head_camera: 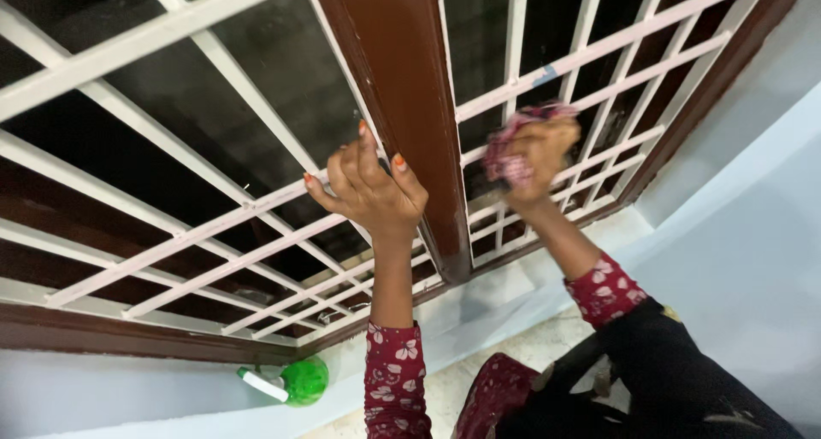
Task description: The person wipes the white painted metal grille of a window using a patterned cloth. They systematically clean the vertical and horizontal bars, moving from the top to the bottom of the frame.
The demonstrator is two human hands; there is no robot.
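My left hand [369,189] grips a white bar of the window grille [184,234], just left of the brown wooden post [410,106]. My right hand [540,153] is closed on a crumpled red-and-pink cloth [505,148] and presses it against the white grille bars to the right of the post. Both forearms reach up from red floral sleeves.
A green spray bottle with a white nozzle [295,381] lies on the pale sill below the left pane. Dark glass sits behind the grille. A brown window frame [111,336] runs along the bottom. Pale blue wall [753,217] stands to the right.
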